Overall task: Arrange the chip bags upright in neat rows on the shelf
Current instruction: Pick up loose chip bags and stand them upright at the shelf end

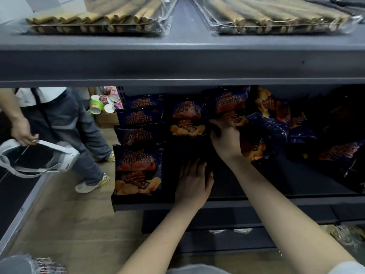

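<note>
The right hand (225,138) was in deep on the lower shelf (256,201). Its fingers were curled round the bottom of a dark blue chip bag (231,104) and clamped on it. That bag stood roughly upright, third column from the left. The left hand (194,181) lay nearer the front edge, fingers straight and spread, palm down on a dark patch. Whether a bag lay under it, the shadow would not let anyone tell. So the hands were apart, the left in front, the right further back.

At the shelf's left end a neat row (138,135) of four bags stood upright one behind another, printed faces forward, the front bag (138,171) right at the edge. Just beside that row a second-column bag (187,119) stood upright further back, close to the held one. Off to the right, a loose pile (276,119) of bags lay tilted and overlapping.

The upper shelf (177,62) carried a left pack (94,20) and a right pack (276,16), both clear plastic and both filled with tan wafer rolls lying side by side in layers. Past the shelf's left end a cardboard box (106,120) held paper cups (102,104) tumbled on their sides. Another person (59,115) stood there on the wooden floor (69,224), holding a white headset (39,157).
</note>
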A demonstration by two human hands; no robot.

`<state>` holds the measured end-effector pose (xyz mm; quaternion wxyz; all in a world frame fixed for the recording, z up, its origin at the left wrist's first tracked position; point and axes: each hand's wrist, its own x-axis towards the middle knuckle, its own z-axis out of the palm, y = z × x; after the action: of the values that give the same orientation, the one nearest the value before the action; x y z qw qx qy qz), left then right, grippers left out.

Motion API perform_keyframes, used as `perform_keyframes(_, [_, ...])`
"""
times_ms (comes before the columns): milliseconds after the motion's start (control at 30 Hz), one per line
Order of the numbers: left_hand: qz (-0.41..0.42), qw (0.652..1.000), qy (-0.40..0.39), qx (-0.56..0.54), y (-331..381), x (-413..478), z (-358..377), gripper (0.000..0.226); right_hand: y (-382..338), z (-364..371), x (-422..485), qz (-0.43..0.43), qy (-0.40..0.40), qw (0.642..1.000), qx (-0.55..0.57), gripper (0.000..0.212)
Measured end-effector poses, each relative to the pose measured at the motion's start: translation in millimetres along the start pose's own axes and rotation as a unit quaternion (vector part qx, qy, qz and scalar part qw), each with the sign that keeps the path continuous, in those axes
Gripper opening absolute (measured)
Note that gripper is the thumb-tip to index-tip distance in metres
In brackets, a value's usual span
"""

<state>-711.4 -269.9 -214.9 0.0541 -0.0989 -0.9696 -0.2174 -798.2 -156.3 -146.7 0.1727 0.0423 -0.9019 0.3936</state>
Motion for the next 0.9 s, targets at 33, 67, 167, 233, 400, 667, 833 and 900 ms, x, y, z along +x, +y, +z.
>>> perform_keyframes(33, [-0.002,1.000,-0.002,0.001,0.4,0.0,0.0,0.047,1.4,-0.6,-5.6,-0.040,-0.017,0.999,-0.027,0.035])
perform_keyframes(67, [-0.003,1.000,-0.003,0.004,0.4,0.0,0.0,0.047,2.3,-0.1,-10.0,-0.059,-0.048,0.996,-0.053,0.035])
perform_keyframes(167, [-0.003,1.000,-0.002,0.012,0.1,-0.1,-0.8,0.047,5.4,6.1,-15.9,-0.043,-0.159,0.980,-0.108,0.046])
perform_keyframes(233, [-0.003,1.000,-0.002,0.010,0.5,-0.5,-2.0,0.046,6.4,11.3,-17.2,-0.023,-0.194,0.972,-0.131,0.051])
perform_keyframes(400, [-0.006,1.000,-0.003,0.014,0.8,-1.4,-3.2,0.047,7.0,17.9,-18.3,0.016,-0.218,0.956,-0.195,0.056])
perform_keyframes(667, [-0.018,1.000,-0.005,-0.004,1.0,-1.0,-2.2,0.045,2.6,-2.5,-20.2,-0.021,-0.145,0.984,-0.105,0.045])
perform_keyframes(833, [-0.009,1.000,-0.005,-0.003,-0.5,-0.5,-0.5,0.045,22.3,-31.5,-44.6,-0.008,-0.074,0.991,-0.113,0.041])
perform_keyframes(900, [-0.003,1.000,0.003,-0.006,-0.4,-0.3,-0.2,0.044,33.0,-44.4,-55.5,0.014,-0.047,0.992,-0.117,0.041])
